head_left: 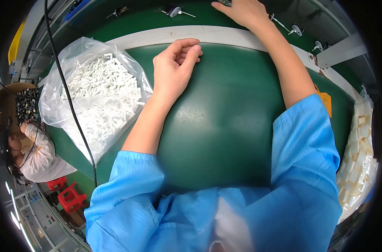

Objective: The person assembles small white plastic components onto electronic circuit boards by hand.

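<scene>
Head view: left hand [174,69] loosely curled over the green tabletop [228,105], beside a clear bag [51,101] of white pieces [105,75]. Beyond the pale rail [224,37], the right hand [244,13] meets a dark part [226,2], its cropped grip impossible to tell.

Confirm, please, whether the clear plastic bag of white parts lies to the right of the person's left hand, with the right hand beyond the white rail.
Not quite: the head view shows the clear plastic bag of white parts to the left of the left hand; the right hand is indeed beyond the white rail.
</scene>
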A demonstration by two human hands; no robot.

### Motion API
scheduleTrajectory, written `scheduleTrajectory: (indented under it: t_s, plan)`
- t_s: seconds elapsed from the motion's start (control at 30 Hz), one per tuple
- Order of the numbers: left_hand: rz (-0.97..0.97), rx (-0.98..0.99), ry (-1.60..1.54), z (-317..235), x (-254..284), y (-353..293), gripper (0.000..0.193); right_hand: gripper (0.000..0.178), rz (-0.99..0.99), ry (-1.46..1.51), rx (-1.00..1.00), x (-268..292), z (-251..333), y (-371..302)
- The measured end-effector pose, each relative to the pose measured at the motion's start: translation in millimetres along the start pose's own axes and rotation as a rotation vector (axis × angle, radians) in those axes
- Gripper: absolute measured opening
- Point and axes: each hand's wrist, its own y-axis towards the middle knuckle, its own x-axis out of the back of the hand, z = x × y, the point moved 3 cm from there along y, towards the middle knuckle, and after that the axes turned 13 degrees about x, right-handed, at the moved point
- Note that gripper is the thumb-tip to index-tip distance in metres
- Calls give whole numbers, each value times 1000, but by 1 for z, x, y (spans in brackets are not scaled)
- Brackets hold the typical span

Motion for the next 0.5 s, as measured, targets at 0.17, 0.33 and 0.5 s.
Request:
scheduleTrajectory:
  t_s: [0.17,0.33,0.5]
  plan:
    - [-49,-129,72,0,4,-2,13,61,5,585,442,6,-32,-9]
    - [-121,-569,458,-25,1,-14,8,49,61,429,99,12,47,24]
    - [-310,-364,930,-51,65,6,12,42,-119,158,369,-32,91,27]
